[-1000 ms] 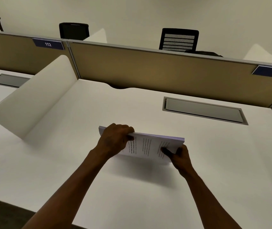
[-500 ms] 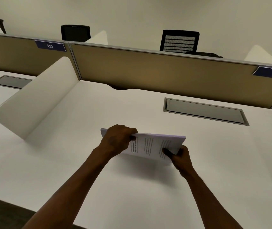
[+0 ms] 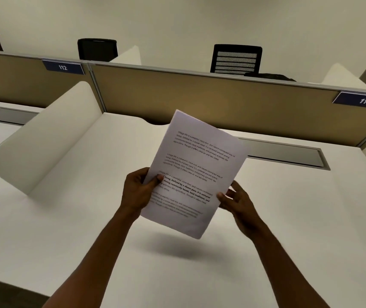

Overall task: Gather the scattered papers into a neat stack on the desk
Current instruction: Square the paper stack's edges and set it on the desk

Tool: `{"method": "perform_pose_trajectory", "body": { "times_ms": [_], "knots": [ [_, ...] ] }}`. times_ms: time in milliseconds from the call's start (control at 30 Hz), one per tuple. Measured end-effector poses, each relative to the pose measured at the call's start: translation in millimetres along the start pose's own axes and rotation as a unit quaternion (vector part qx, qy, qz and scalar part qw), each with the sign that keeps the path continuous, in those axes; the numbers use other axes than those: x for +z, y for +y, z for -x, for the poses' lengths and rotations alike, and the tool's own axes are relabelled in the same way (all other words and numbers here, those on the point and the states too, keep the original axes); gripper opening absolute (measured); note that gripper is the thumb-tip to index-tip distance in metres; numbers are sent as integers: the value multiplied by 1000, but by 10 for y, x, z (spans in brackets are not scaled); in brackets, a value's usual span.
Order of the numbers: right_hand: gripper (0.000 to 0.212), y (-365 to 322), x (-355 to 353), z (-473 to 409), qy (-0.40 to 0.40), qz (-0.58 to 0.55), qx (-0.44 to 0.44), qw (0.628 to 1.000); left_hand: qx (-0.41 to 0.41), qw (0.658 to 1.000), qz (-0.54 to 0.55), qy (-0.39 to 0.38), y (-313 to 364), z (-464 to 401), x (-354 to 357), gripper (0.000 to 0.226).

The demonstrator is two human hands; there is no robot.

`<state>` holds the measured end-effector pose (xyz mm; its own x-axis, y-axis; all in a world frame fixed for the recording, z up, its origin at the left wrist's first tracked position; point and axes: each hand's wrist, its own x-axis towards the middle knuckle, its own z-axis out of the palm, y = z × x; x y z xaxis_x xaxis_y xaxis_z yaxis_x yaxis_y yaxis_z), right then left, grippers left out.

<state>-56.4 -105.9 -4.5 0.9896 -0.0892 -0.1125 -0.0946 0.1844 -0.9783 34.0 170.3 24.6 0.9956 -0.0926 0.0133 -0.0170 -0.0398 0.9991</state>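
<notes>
A stack of white printed papers (image 3: 196, 165) is held up in the air above the white desk (image 3: 88, 230), turned upright with its text facing me and tilted a little to the right. My left hand (image 3: 138, 188) grips its lower left edge, thumb on the front. My right hand (image 3: 235, 200) pinches the lower right edge between thumb and fingers. The stack casts a shadow on the desk below it. No loose sheets show on the desk.
A curved white side divider (image 3: 44, 143) stands at the left. A tan back partition (image 3: 222, 96) carries labels 112 and 113. A grey cable hatch (image 3: 288, 154) lies in the desk behind the papers. Black chairs (image 3: 235, 58) stand beyond the partition.
The stack stood low on the desk with its long edge down, held at both ends. Both hands have now lifted it and turned it upright, with the page facing me.
</notes>
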Motion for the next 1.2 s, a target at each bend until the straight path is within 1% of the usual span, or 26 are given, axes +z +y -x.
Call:
{"method": "perform_pose_trajectory", "body": {
  "times_ms": [67, 100, 200, 300, 367, 433, 467, 567, 667, 767, 867, 933, 1033, 1133, 1200],
  "knots": [
    [45, 19, 132, -3, 18, -9, -19, 1000, -32, 999, 25, 9, -107, 76, 38, 9],
    [38, 23, 179, -9, 35, -16, -24, 999, -50, 998, 38, 16, -163, 122, 53, 11],
    [34, 88, 269, -25, 55, -16, -17, 998, -97, 993, 63, 33, -335, 264, 76, 15],
    [35, 181, 311, -24, 65, 13, 2, 998, -108, 992, 46, 42, -446, 355, 73, 15],
    [35, 206, 338, -34, 69, 23, 2, 997, -97, 994, -1, 41, -441, 357, 42, 22],
    [36, 160, 364, -64, 70, 36, -9, 997, -65, 996, -57, 33, -368, 299, -9, 30],
    [36, 120, 379, -90, 71, 48, -20, 996, -44, 997, -65, 28, -310, 254, -36, 31],
    [33, -6, 431, -196, 73, 93, -57, 991, 8, 999, -32, 37, -97, 71, -104, 33],
    [30, -39, 503, -250, 85, 147, -85, 982, 34, 997, -34, 66, -22, -61, -134, 22],
    [31, 189, 531, -221, 99, 150, -77, 981, 22, 997, -34, 65, -201, -30, -110, 10],
    [34, 470, 579, -153, 113, 134, -44, 984, -5, 998, -27, 51, -422, 68, -47, 13],
    [30, 569, 629, -157, 131, 124, -30, 983, -6, 998, -35, 53, -490, 86, 4, 15],
    [24, 599, 696, -237, 154, 144, -28, 977, 9, 995, -71, 67, -479, 43, 49, 14],
    [25, 532, 779, -368, 147, 173, -43, 973, 29, 989, -111, 89, -400, -72, -29, 17],
    [23, 446, 855, -501, 139, 190, -49, 971, 25, 986, -129, 103, -325, -204, -157, 21]
  ]
}}
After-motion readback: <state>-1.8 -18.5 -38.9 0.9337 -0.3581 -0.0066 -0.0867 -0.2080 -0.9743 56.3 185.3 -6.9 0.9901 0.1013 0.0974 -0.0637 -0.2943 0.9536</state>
